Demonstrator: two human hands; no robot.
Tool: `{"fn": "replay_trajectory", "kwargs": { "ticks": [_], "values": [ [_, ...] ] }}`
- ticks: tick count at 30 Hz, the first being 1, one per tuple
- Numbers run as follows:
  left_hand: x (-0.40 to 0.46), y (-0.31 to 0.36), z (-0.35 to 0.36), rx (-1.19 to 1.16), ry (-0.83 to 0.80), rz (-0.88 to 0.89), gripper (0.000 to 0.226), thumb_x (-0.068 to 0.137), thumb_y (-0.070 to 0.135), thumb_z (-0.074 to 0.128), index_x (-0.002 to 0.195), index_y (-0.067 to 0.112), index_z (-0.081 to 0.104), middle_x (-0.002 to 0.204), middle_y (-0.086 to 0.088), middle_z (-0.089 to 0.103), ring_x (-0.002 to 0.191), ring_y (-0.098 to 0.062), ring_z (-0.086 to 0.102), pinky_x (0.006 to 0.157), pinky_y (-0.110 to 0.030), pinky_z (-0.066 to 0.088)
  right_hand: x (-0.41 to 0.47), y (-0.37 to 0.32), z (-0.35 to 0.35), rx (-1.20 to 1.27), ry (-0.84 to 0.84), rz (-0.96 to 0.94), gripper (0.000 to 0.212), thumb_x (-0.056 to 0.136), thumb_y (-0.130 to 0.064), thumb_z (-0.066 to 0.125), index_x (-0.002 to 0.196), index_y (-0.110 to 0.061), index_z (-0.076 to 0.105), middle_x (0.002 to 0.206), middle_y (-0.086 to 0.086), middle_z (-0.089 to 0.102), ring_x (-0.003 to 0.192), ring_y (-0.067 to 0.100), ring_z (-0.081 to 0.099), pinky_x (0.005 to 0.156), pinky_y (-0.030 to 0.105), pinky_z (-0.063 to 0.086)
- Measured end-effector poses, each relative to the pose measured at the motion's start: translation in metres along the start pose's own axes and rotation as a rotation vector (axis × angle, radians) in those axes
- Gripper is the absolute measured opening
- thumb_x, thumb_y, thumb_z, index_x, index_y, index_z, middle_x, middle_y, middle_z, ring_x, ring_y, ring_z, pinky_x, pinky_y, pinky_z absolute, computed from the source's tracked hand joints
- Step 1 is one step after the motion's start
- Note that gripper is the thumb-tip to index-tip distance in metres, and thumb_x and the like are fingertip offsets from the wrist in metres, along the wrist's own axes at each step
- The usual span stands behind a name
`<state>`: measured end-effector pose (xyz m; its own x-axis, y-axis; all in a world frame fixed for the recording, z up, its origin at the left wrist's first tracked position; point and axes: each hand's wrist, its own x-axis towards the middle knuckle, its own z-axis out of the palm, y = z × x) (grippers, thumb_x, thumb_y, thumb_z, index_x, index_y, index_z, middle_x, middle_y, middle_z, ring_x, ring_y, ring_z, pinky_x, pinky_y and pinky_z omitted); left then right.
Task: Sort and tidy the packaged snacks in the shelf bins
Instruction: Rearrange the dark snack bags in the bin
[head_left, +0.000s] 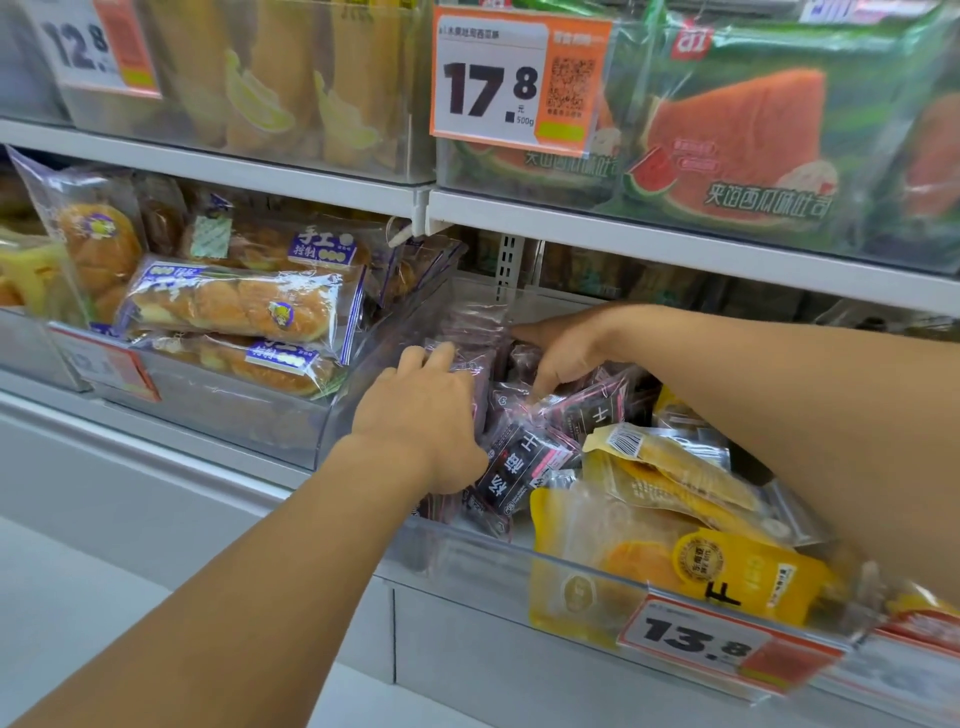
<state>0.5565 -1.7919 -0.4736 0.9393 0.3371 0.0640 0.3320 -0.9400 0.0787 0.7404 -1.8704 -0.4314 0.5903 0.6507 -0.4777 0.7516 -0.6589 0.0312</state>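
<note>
Head view shows store shelves with clear bins. The left hand (426, 415) rests with fingers pressed together on dark purple packs (524, 462) at the left end of the clear bin (467, 551). The right hand (566, 348) pinches one behind. Yellow packs (670, 519) lie beside them.

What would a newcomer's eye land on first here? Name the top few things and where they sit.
First, the two hands, left hand and right hand, reaching into the clear bin at centre among dark purple snack packs. Next, the big orange 17.8 price tag on the upper shelf beside the watermelon toast bags. Then the yellow packs at lower right.
</note>
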Motion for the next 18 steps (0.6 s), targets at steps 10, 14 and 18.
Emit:
{"fn": "replay_trajectory", "kwargs": {
  "ticks": [10,14,18],
  "values": [
    [-0.006,-0.003,0.002,0.006,0.033,0.067,0.073,0.084,0.042,0.067,0.146,0.026,0.033,0.164,-0.005,0.008,0.150,-0.030,0.005,0.115,-0.044,0.026,-0.006,0.008,-0.005,0.074,0.155,0.058,0.081,0.080,-0.060,0.071,0.146,-0.020,0.048,0.151,0.003,0.047,0.134,0.030,0.047,0.110,0.046,0.040],
    [-0.008,-0.004,0.006,-0.009,-0.006,0.070,0.079,0.084,0.044,0.068,0.152,0.030,0.029,0.166,-0.001,0.006,0.153,-0.033,0.003,0.116,-0.045,0.026,-0.007,0.020,-0.002,0.215,0.161,0.062,0.070,0.086,-0.053,0.069,0.146,-0.022,0.049,0.153,0.001,0.044,0.136,0.026,0.044,0.114,0.042,0.035],
    [-0.008,-0.005,0.006,-0.029,0.009,0.074,0.072,0.086,0.043,0.066,0.149,0.029,0.034,0.165,0.000,0.011,0.152,-0.034,0.007,0.111,-0.047,0.033,-0.006,0.022,-0.003,0.280,0.136,0.075,0.067,0.092,-0.052,0.062,0.151,-0.028,0.041,0.157,-0.001,0.039,0.140,0.028,0.040,0.116,0.047,0.032]
  ]
}}
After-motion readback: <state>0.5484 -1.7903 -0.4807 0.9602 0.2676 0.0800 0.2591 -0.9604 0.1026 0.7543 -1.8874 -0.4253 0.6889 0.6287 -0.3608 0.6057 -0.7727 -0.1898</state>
